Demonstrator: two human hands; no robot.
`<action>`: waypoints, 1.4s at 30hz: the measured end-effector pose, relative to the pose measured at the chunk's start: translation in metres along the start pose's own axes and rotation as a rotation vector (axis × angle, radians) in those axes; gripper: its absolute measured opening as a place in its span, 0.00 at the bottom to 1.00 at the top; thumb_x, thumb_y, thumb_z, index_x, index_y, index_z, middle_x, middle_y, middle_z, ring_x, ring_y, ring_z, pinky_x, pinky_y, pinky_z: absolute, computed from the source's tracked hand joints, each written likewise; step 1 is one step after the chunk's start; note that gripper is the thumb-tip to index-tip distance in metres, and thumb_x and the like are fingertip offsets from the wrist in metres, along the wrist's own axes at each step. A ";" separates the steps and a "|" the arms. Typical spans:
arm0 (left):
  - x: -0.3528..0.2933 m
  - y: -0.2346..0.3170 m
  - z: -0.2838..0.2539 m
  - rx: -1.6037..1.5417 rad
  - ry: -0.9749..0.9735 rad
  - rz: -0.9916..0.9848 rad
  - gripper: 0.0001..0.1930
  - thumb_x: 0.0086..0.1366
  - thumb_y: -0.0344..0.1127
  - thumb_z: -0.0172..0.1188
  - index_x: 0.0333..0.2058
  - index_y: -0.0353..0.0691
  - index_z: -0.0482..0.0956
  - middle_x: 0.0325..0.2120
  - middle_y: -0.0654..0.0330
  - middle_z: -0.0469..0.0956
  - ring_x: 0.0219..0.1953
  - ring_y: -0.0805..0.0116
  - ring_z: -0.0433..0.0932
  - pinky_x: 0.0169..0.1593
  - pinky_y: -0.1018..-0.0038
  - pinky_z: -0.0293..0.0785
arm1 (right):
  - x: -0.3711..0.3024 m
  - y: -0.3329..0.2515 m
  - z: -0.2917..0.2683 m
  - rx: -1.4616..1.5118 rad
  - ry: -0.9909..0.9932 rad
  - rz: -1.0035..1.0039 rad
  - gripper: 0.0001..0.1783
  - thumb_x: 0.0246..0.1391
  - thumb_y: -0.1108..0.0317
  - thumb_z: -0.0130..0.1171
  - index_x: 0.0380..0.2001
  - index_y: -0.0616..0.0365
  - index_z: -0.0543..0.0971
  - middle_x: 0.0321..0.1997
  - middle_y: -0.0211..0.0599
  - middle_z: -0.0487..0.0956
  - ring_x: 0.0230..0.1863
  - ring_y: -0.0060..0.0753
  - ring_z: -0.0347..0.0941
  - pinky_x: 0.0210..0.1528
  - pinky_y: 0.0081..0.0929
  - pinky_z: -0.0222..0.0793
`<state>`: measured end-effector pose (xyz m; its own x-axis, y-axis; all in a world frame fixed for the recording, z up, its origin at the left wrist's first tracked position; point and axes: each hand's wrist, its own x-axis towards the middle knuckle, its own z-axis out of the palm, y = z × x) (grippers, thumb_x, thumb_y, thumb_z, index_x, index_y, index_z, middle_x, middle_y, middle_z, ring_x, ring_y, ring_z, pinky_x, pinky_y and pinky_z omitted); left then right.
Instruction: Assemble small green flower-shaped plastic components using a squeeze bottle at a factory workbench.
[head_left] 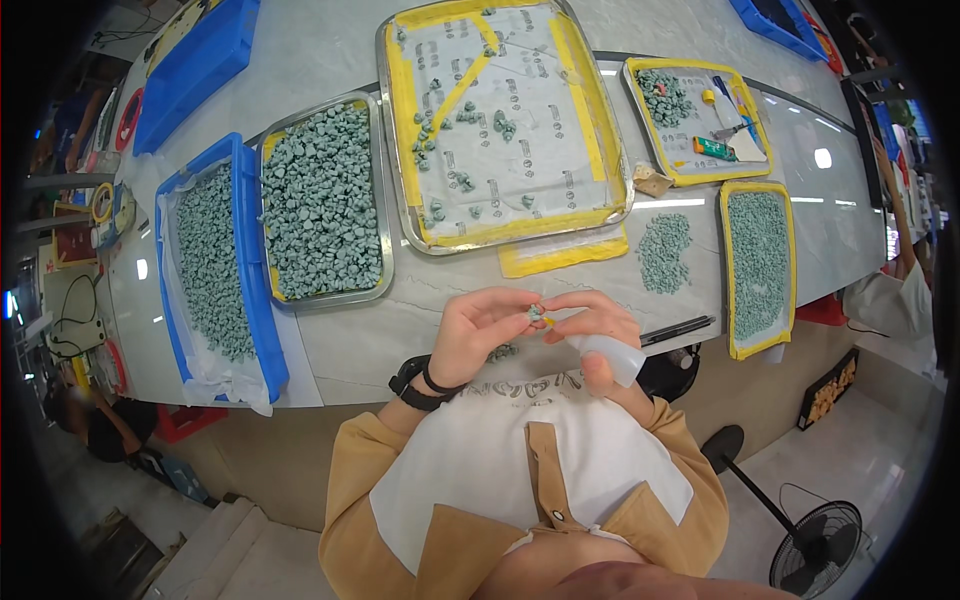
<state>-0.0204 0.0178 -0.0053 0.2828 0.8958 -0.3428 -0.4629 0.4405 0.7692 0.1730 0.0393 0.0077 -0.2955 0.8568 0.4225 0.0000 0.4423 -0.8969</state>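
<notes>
Between thumb and fingertips, my left hand (482,326) pinches a small grey-green piece (536,313) above the near edge of the table. A dark band circles the left wrist. My right hand (598,322) is closed around a translucent white squeeze bottle (618,358), whose yellow tip (549,321) points at the piece. Whether the tip touches it I cannot tell. Below the hands lies a little heap of grey-green pieces (503,352), partly covered by my fingers. Right of them a black pen (682,329) rests on the table.
A large yellow-taped tray (540,150) holds scattered clusters. At left stand a heaped metal tray (388,240) and a blue bin (262,340). Loose small pieces (664,253) lie near a yellow-edged tray (787,290); a tool tray (757,172) sits farther back. A fan (818,545) stands lower right.
</notes>
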 end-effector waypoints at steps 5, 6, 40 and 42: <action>-0.002 0.001 -0.001 -0.016 0.007 -0.008 0.14 0.63 0.21 0.53 0.48 0.27 0.74 0.43 0.50 0.79 0.42 0.64 0.81 0.47 0.72 0.79 | 0.000 -0.002 0.000 0.002 -0.008 -0.012 0.26 0.63 0.48 0.41 0.30 0.61 0.76 0.29 0.48 0.82 0.39 0.46 0.79 0.35 0.38 0.77; -0.002 0.001 -0.001 -0.019 0.002 -0.009 0.14 0.63 0.21 0.53 0.48 0.27 0.74 0.43 0.50 0.78 0.42 0.64 0.81 0.47 0.72 0.79 | -0.001 -0.002 0.000 0.001 -0.008 -0.012 0.26 0.63 0.48 0.41 0.30 0.61 0.76 0.29 0.48 0.82 0.39 0.46 0.79 0.35 0.38 0.77; 0.001 -0.008 -0.006 0.037 0.010 -0.006 0.13 0.62 0.22 0.53 0.47 0.29 0.75 0.39 0.51 0.79 0.34 0.69 0.79 0.39 0.77 0.76 | -0.063 0.038 -0.132 -1.226 0.349 0.350 0.04 0.44 0.73 0.66 0.26 0.57 0.81 0.28 0.32 0.76 0.34 0.37 0.71 0.41 0.33 0.62; -0.001 -0.009 -0.005 0.041 -0.002 -0.018 0.13 0.62 0.22 0.53 0.47 0.29 0.75 0.38 0.51 0.79 0.34 0.69 0.79 0.39 0.77 0.76 | -0.063 0.038 -0.131 -1.233 0.338 0.344 0.04 0.44 0.73 0.66 0.25 0.57 0.81 0.28 0.31 0.76 0.33 0.37 0.71 0.41 0.33 0.61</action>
<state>-0.0211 0.0137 -0.0147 0.2922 0.8876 -0.3560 -0.4230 0.4538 0.7843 0.3172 0.0370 -0.0357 0.1454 0.9168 0.3720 0.9424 -0.0139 -0.3341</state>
